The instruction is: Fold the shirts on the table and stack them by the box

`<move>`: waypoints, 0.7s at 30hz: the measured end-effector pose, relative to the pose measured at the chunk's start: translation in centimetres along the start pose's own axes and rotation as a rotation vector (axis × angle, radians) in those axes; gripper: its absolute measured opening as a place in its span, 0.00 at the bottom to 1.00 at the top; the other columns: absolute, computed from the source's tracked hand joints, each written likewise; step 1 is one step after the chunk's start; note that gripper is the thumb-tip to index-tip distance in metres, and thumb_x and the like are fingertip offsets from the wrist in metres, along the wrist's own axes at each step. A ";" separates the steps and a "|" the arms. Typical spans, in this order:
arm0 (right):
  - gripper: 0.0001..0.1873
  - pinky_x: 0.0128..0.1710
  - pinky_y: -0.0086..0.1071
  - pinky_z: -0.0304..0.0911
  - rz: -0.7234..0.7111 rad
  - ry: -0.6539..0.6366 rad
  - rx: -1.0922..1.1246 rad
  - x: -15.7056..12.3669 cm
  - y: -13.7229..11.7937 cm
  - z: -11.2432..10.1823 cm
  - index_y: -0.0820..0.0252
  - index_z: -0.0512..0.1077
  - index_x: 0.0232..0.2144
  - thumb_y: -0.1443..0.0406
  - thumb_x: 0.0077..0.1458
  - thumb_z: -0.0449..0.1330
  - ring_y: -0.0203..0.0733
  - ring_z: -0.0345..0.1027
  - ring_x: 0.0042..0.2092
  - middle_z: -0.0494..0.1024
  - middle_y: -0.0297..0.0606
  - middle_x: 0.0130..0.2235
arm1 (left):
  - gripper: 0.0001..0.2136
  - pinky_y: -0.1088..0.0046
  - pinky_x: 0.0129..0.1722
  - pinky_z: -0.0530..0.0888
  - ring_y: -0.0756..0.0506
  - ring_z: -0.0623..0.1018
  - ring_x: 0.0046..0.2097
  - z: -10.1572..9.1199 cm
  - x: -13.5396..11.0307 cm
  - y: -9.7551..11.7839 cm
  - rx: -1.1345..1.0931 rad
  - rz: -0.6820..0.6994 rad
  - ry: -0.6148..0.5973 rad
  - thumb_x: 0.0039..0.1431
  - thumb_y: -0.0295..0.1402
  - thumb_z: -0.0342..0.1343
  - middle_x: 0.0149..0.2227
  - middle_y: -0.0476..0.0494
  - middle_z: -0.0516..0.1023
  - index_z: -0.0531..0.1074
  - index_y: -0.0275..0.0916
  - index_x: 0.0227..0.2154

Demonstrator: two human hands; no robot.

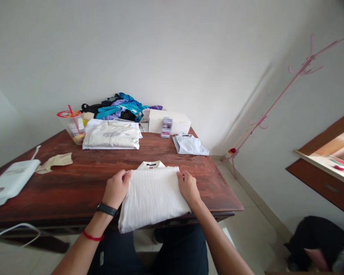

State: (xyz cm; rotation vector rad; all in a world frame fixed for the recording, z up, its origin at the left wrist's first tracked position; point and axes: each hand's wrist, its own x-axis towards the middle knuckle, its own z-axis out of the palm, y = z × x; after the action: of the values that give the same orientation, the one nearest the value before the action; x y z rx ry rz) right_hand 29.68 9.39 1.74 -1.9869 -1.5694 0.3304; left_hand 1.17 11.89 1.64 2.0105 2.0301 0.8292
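Note:
A white ribbed shirt (153, 196) lies folded at the front edge of the dark wooden table (83, 179), its collar pointing away from me and its lower end hanging over the edge. My left hand (117, 188) grips the folded shirt's upper left corner, fingers curled over the fabric. My right hand (187, 187) grips the upper right corner the same way. A black band and a red string sit on my left wrist.
A stack of folded pale clothes (111, 135), a plastic cup with a red straw (71, 125), a heap of blue and dark clothes (122, 107), a white box (169, 121), a folded light-blue garment (190, 145), a beige cloth (54, 161), a white device (11, 179). A pink coat stand (275, 99) is at the right.

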 end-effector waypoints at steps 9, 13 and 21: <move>0.19 0.35 0.33 0.57 0.047 -0.161 -0.196 -0.6 -1.0 -0.4 0.60 0.74 0.40 0.56 0.70 0.48 0.52 0.76 0.43 0.82 0.50 0.40 | 0.18 0.69 0.29 0.57 0.36 0.81 0.39 -0.9 -0.9 0.7 0.307 -0.070 -0.171 0.72 0.45 0.40 0.35 0.39 0.82 0.68 0.42 0.32; 0.19 0.35 0.31 0.56 0.028 -0.060 -0.076 -0.4 -1.0 -0.6 0.57 0.73 0.36 0.54 0.70 0.48 0.48 0.76 0.41 0.82 0.43 0.37 | 0.20 0.69 0.27 0.55 0.36 0.81 0.40 -2.4 -1.1 1.4 0.363 -0.094 -0.163 0.72 0.46 0.38 0.36 0.40 0.82 0.68 0.42 0.32; 0.14 0.34 0.31 0.55 -0.016 -0.124 -0.103 -0.4 -0.4 0.4 0.57 0.73 0.36 0.56 0.67 0.53 0.49 0.76 0.41 0.82 0.42 0.37 | 0.17 0.70 0.27 0.61 0.40 0.80 0.39 -2.1 -1.3 -0.2 0.307 -0.051 -0.111 0.71 0.44 0.44 0.35 0.44 0.78 0.64 0.42 0.28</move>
State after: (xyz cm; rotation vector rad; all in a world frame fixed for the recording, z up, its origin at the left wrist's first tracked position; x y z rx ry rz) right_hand 29.00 9.24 1.59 -2.0651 -1.7098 0.3793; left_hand 0.10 10.13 2.99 2.0895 2.2457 0.4054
